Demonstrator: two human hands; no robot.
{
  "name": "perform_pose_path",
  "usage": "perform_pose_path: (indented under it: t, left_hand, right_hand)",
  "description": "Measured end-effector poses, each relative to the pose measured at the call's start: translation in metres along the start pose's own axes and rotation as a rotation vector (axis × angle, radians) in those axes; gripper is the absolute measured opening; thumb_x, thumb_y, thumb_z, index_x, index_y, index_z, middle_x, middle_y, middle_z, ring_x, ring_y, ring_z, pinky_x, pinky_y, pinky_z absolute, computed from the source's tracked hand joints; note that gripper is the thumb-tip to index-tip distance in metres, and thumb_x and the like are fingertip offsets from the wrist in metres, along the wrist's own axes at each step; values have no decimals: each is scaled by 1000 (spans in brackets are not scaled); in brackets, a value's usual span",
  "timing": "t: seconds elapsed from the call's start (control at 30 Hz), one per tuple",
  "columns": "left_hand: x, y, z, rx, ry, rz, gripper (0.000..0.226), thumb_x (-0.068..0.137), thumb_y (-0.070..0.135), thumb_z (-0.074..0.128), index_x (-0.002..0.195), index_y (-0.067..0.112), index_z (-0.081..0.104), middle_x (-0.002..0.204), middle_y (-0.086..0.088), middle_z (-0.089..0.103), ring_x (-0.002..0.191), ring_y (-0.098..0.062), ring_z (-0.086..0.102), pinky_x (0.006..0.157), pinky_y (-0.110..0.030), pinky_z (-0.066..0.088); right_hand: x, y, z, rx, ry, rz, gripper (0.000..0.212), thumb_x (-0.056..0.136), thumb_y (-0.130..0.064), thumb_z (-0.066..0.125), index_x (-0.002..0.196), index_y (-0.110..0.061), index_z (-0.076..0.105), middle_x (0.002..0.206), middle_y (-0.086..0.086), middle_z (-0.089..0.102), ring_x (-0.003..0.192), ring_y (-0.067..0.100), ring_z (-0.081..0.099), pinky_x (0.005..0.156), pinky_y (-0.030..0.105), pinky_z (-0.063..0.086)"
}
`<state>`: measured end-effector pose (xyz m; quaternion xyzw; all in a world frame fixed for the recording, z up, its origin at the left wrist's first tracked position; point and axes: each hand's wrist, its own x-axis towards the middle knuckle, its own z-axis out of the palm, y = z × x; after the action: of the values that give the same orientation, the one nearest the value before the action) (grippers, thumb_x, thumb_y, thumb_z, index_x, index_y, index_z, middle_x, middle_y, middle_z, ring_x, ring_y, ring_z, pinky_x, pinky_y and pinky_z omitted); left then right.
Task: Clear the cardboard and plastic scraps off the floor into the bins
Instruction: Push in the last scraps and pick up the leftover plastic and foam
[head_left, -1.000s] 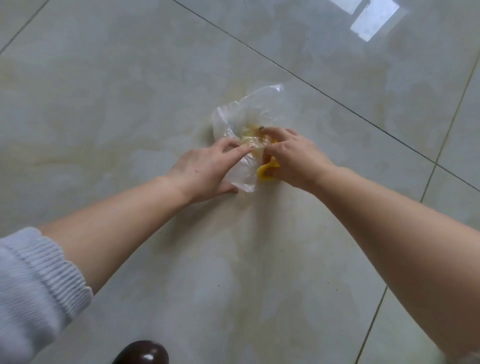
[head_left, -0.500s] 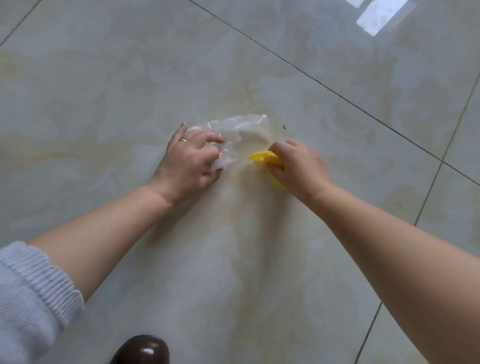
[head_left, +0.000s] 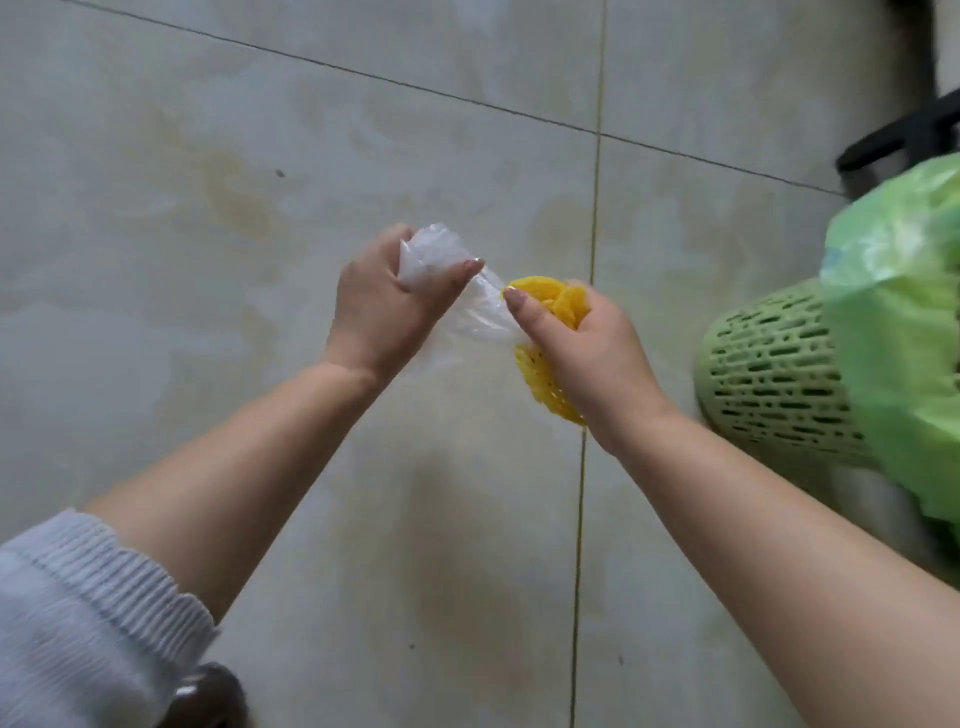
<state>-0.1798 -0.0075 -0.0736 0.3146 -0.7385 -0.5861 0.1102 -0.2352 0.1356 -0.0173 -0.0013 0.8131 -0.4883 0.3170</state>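
Between the two hands, lifted off the floor (head_left: 218, 332), a clear plastic scrap (head_left: 475, 317) stretches from one fist to the other. The left hand (head_left: 387, 306) grips its bunched white end, fingers curled tight round the wad with the thumb pressed across the top, so that the crumpled plastic bulges out above the thumb. From under that thumb the film runs rightward and down to the right hand (head_left: 587, 353), where it meets a yellow net (head_left: 545, 364). The right hand's fingers are curled round that net, thumb laid along its near side; a puff of yellow shows above the fingers and a perforated length hangs out below the heel of the palm. Whether the right fingers also pinch the clear film I cannot tell. Just right of the right wrist stands a green bin (head_left: 774, 384) with slotted walls, lined with a green bag (head_left: 898, 291) that billows over its rim. Behind the bag, at the far right, a dark object is too blurred to identify. A grey sleeve (head_left: 78, 623) covers the left upper forearm, and a dark rounded shape (head_left: 213, 696) sits beneath it.
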Motion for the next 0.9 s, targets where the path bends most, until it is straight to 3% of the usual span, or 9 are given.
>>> perform_pose_path:
  t: [0.13, 0.2, 0.33, 0.47, 0.53, 0.67, 0.73, 0.8, 0.9]
  left_hand:
    - [-45, 40, 57, -97, -211, -35, 14, 82, 24, 70, 75, 25, 58, 70, 9, 60, 57, 5, 55, 56, -14, 45]
    - [-70, 63, 70, -187, -386, -28, 9, 88, 13, 63, 84, 21, 61, 85, 4, 71, 72, -2, 68, 64, -20, 55]
    - [-119, 119, 89, -82, -656, 128, 17, 89, 10, 61, 79, 23, 58, 75, 9, 72, 66, -3, 66, 58, -19, 53]
    - [-165, 178, 119, 25, -738, 239, 15, 80, 38, 67, 74, 27, 58, 57, 16, 62, 53, 1, 55, 50, -19, 46]
    - [-190, 204, 141, 62, -764, 258, 32, 71, 56, 63, 71, 25, 56, 53, 14, 57, 50, -1, 52, 47, -21, 43]
    - [-237, 240, 190, 80, -852, 353, 54, 70, 67, 50, 67, 13, 49, 63, -4, 43, 58, -17, 41, 55, -30, 35]
    - [-254, 252, 215, 80, -863, 377, 55, 79, 63, 49, 68, 9, 49, 63, -6, 41, 57, -18, 35, 53, -29, 31]
    - [-267, 260, 244, 119, -842, 409, 47, 90, 52, 48, 61, 15, 42, 57, -8, 35, 48, -17, 31, 45, -24, 26]
    - [-285, 262, 283, 172, -834, 462, 45, 93, 48, 45, 64, 15, 40, 55, -5, 33, 43, -11, 29, 43, -24, 24]
  right_hand:
    - [-63, 25, -74, 44, 159, -1, 15, 81, -28, 70, 71, -18, 63, 57, -9, 60, 57, 18, 63, 55, 32, 54]
    - [-95, 35, -105, 65, 180, -29, 9, 84, -15, 65, 76, -13, 60, 56, -7, 63, 62, 16, 68, 59, 38, 58]
    - [-165, 57, -157, 120, 167, -113, 9, 85, -3, 60, 79, -6, 55, 66, 1, 62, 58, 7, 64, 50, 18, 50]
    - [-223, 72, -202, 55, 234, -205, 27, 80, -25, 72, 69, -11, 53, 54, -8, 53, 48, 2, 49, 47, 13, 41]
    - [-250, 73, -228, 108, 287, -217, 38, 76, -42, 73, 66, -13, 50, 50, -7, 44, 44, 5, 41, 43, 15, 37]
    - [-291, 84, -275, 247, 394, -222, 68, 65, -79, 53, 72, -11, 57, 59, 15, 46, 52, 28, 46, 54, 35, 45]
    - [-302, 93, -294, 252, 548, -195, 67, 76, -72, 47, 80, -6, 57, 66, 19, 58, 63, 35, 56, 70, 47, 52]
    - [-307, 105, -314, 275, 704, -172, 45, 85, -57, 45, 71, -21, 67, 62, 1, 66, 59, 19, 60, 71, 37, 53]
    - [-311, 120, -344, 183, 808, -206, 46, 94, -44, 42, 58, -21, 59, 53, -10, 59, 54, 1, 52, 59, 16, 44]
